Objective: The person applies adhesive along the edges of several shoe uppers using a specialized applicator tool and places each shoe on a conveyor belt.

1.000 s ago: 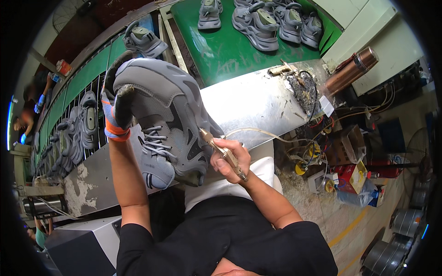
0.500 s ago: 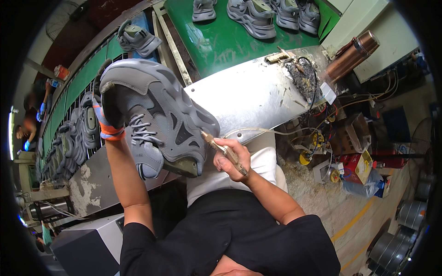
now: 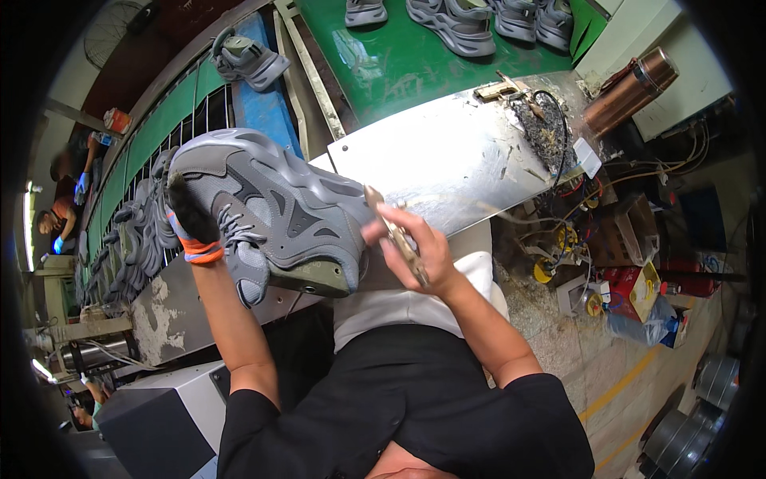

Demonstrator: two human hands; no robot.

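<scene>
Shoe [image 3: 291, 227] — gripped by the gloved left hand [image 3: 191, 214] over the bench [image 3: 423, 152] — has turned; the tool [image 3: 399, 238], clasped in the right hand [image 3: 429, 254], has shifted up beside the sole [image 3: 319, 188], likely meeting a fresh stretch.

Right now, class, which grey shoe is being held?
The grey shoe in the gloved left hand, close to the tool in the right hand; other shoes sit on the green table or along the rack.

The shoe [image 3: 275, 211] left of centre is grey, with dark triangular patches and an olive lower part. The glove [image 3: 194, 217] is black with an orange cuff. At upper right, the flask [image 3: 630, 93] is copper-coloured.
</scene>
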